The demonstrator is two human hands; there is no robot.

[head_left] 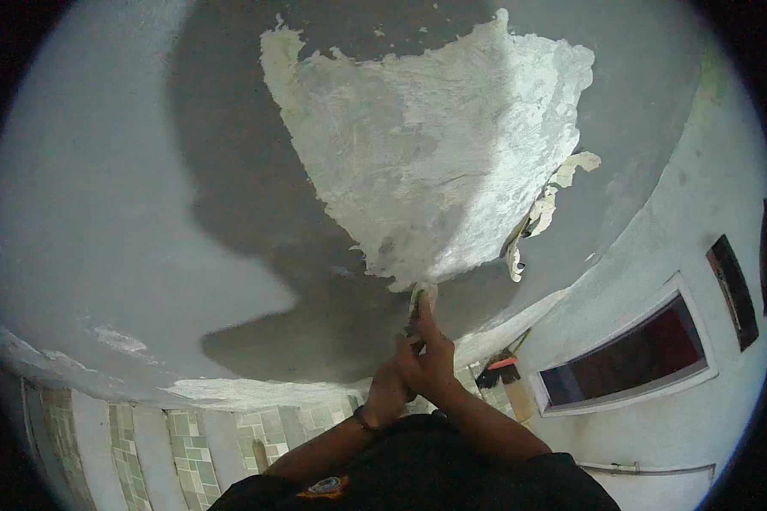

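A grey painted wall (111, 230) rises ahead of me, with a large patch of bare whitish plaster (400, 145) in it. Loose strips of peeling paint (545, 209) curl off the patch's right edge. At its bottom tip is the blade of a scraper (419, 298), touching the wall. My right hand (430, 362) is closed around the handle, its index finger stretched along the tool toward the blade. Just below and to the left, my left hand (386, 393) is closed at the handle's lower end, pressed against the right. Much of the handle is hidden by my fingers.
Steps with green and white tiles (194, 456) lie below at the left. On the right are a white-framed window (631, 353), a dark panel (733, 291) and a thin pipe (648, 470). A broom with a red part (503, 364) stands near the wall's foot.
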